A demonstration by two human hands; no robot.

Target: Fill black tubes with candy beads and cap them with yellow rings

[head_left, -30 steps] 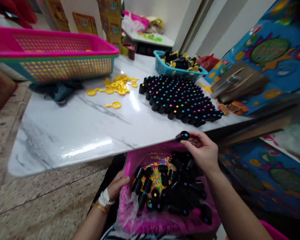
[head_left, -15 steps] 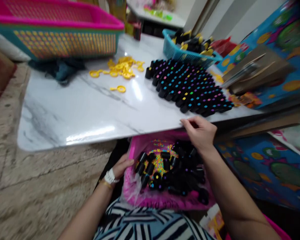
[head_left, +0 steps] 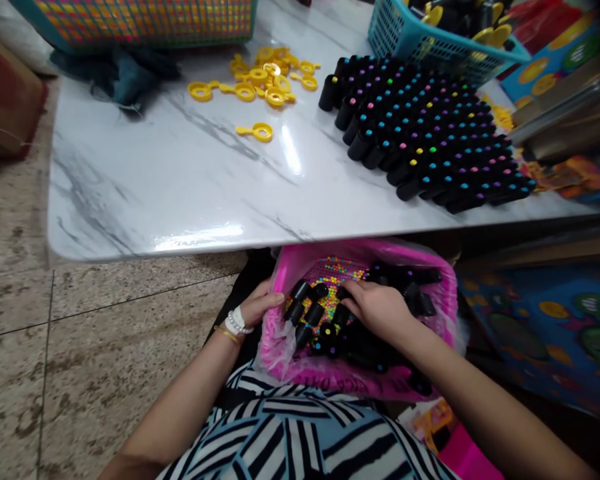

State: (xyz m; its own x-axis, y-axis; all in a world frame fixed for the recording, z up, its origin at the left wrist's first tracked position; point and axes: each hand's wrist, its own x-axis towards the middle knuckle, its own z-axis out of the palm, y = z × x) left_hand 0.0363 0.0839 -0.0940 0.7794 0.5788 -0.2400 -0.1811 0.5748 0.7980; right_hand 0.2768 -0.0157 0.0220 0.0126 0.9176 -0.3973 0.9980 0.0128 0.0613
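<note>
A pink plastic basket (head_left: 449, 293), lined with clear film, rests at my lap below the table edge. My left hand (head_left: 259, 305) grips its left rim, thumb on top. Inside lie small multicoloured beads (head_left: 336, 267) and loose black cylinders (head_left: 310, 313). My right hand (head_left: 380, 308) reaches into the basket, its thumb and fingertips closed around a black cylinder (head_left: 343, 292) among the beads. On the table above, many black tubes (head_left: 405, 127) stand in tight rows, each with a coloured dot on top.
Yellow ring-shaped pieces with tabs (head_left: 275, 77) lie on the marbled white table (head_left: 180, 187). A turquoise basket (head_left: 445, 50) of black and yellow pieces stands behind the tubes. At the back left are a larger basket (head_left: 150, 23) and a dark cloth (head_left: 125, 77).
My right hand has moved from the table edge by the tube rows down into the pink basket. My left hand keeps hold of the rim. The view has tilted downward.
</note>
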